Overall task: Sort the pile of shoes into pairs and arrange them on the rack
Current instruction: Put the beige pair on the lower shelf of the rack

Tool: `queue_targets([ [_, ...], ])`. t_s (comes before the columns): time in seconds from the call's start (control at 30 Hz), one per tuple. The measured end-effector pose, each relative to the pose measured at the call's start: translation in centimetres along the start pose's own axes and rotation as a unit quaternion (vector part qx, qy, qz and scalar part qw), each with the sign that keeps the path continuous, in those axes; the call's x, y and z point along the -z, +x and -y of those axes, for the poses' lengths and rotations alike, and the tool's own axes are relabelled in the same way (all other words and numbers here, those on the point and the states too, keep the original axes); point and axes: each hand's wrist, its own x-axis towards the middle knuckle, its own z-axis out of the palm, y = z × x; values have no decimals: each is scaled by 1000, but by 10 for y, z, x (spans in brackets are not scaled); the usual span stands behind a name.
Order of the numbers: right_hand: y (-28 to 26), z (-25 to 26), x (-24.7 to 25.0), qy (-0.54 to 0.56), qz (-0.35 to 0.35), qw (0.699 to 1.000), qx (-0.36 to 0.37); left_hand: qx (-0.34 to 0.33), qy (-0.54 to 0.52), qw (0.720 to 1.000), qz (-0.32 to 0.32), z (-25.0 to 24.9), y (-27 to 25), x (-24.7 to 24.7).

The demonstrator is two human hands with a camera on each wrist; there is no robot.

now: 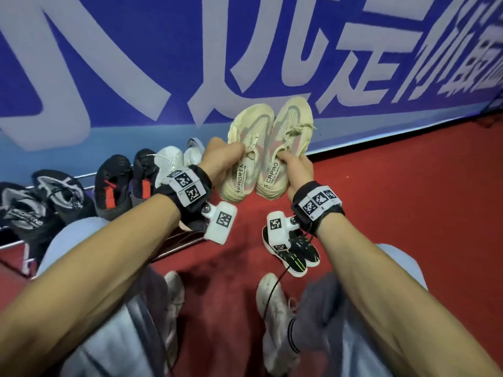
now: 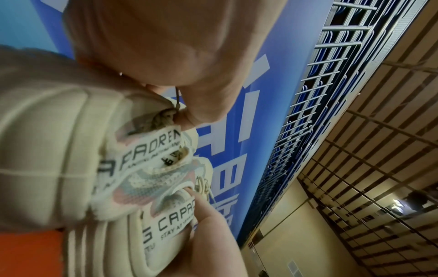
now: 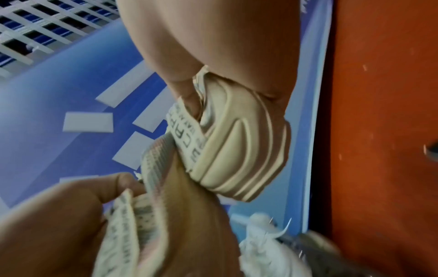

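We lift a matched pair.
Our left hand (image 1: 217, 156) and right hand (image 1: 296, 165) pinch the collars of two cream mesh sneakers (image 1: 268, 148), side by side.

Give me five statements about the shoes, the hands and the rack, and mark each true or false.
1. Each hand holds one cream shoe. True: the left hand grips the left cream shoe and the right hand grips the right cream shoe, side by side.
2. The cream shoes are already on the rack. False: they are held up in the air, to the right of the rack.
3. A white pair sits on the rack. True.
4. The black and red pair lies on the red floor. False: it sits on the rack, left of the white pair.
5. No shoe is left on the floor. False: a black pair with green stripes lies there.
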Motion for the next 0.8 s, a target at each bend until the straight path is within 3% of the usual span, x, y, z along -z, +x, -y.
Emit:
queue_targets([
  [0.07,9,-14,-20,44,5,998,-41,-3,2,1000,-18,1,10,13],
  [0.17,25,-23,-57,60,70,992,-84,-6,-4,998,-61,6,22,43],
  [0.43,-9,-10,-124,4,201,976,-84,19,-88,988,-124,48,-5,113],
  [0.6,-45,-23,-147,-32,234,967,-94,52,-106,983,-144,56,-34,150],
  [0.7,-43,-40,-169,-15,230,967,-109,29,-93,985,-141,52,-38,177],
  [0.8,-41,-66,-204,-22,256,955,-149,16,-51,987,-154,79,-47,209],
])
